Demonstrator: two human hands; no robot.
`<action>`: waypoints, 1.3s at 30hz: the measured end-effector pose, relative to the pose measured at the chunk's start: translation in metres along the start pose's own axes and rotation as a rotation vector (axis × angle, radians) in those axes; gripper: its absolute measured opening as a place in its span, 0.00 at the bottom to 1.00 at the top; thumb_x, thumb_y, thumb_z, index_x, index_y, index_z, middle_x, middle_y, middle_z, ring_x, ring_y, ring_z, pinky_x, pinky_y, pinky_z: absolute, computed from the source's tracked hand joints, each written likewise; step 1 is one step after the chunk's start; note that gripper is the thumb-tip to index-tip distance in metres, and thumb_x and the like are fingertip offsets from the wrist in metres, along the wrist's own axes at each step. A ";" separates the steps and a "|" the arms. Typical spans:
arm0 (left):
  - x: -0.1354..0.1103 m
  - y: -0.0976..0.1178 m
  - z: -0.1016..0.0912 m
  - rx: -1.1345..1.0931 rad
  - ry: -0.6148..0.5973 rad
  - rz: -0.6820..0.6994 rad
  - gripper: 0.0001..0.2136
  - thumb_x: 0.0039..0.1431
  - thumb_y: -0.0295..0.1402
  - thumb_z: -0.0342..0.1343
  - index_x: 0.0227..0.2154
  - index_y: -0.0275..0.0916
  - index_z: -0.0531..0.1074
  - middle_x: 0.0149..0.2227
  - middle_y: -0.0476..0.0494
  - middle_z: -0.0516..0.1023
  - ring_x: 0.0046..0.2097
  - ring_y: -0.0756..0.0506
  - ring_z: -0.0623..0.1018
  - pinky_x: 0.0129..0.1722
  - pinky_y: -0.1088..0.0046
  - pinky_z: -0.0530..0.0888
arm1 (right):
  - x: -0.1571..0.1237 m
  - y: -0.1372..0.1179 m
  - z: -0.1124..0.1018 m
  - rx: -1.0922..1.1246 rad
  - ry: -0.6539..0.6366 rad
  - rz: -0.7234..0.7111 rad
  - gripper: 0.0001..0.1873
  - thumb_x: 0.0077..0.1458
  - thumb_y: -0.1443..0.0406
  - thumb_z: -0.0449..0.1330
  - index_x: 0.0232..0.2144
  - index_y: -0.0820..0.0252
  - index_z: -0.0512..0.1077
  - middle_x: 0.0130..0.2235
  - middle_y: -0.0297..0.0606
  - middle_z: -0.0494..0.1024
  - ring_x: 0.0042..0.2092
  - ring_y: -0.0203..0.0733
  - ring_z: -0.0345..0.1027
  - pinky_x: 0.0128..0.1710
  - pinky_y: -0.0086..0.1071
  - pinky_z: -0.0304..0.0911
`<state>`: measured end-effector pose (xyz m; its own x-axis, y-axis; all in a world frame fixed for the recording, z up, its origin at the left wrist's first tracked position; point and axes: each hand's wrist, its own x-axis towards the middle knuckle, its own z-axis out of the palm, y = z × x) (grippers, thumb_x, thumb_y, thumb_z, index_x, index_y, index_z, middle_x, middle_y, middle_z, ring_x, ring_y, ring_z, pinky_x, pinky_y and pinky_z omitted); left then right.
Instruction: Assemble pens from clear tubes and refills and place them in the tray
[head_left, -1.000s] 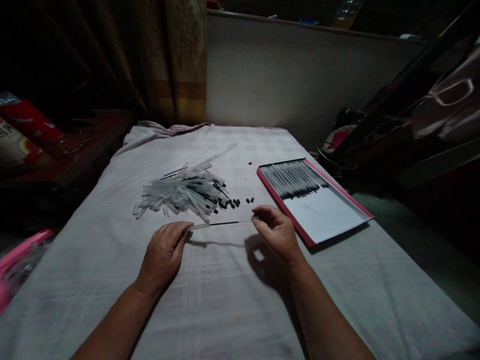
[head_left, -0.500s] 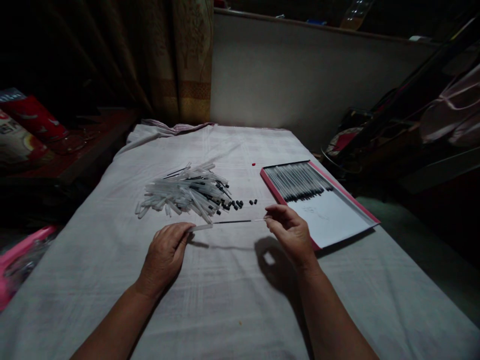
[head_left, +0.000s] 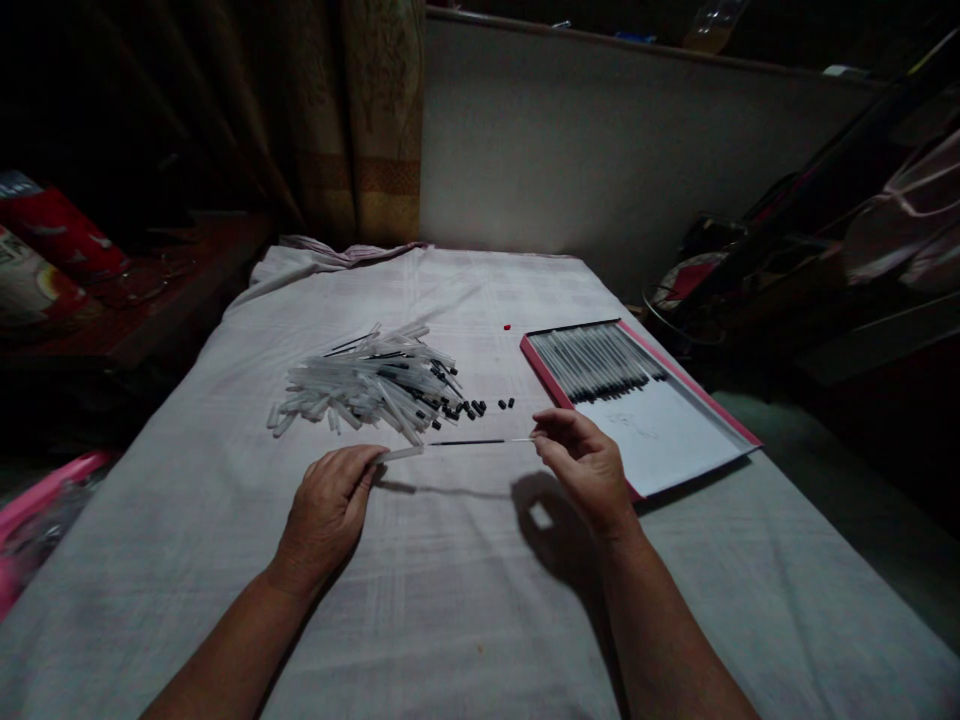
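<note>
My left hand [head_left: 330, 505] pinches one end of a clear pen tube [head_left: 401, 453] just above the white cloth. My right hand [head_left: 581, 465] pinches the end of a thin dark ink refill [head_left: 472, 441], whose other end meets the tube's mouth. Both are held level between my hands. Behind them lies a heap of clear tubes [head_left: 360, 385] with several small black caps [head_left: 472, 407] scattered at its right side.
A flat red-edged box [head_left: 720, 425] on the right holds a row of pens [head_left: 596, 362] at its far end. A tiny red bit [head_left: 508, 327] lies on the cloth. Red packets [head_left: 45, 250] sit at far left, a pink object [head_left: 34, 505] at left edge.
My right hand has moved to the right, drawing the dark refill further away from the tube. My left hand has stayed in place.
</note>
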<state>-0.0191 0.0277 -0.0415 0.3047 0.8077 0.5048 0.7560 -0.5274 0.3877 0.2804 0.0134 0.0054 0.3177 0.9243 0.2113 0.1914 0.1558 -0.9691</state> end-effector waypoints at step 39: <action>0.007 0.014 -0.005 -0.159 0.021 0.035 0.13 0.68 0.32 0.51 0.52 0.41 0.74 0.42 0.44 0.82 0.41 0.47 0.81 0.42 0.73 0.77 | -0.001 0.026 0.080 -0.358 -0.323 -0.063 0.06 0.55 0.65 0.59 0.34 0.58 0.77 0.32 0.37 0.80 0.34 0.40 0.73 0.35 0.31 0.66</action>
<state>-0.0095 0.0252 -0.0289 0.3154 0.7836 0.5353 0.6436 -0.5912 0.4862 0.2112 0.0446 -0.0304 0.0019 0.9866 0.1629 0.5269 0.1375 -0.8388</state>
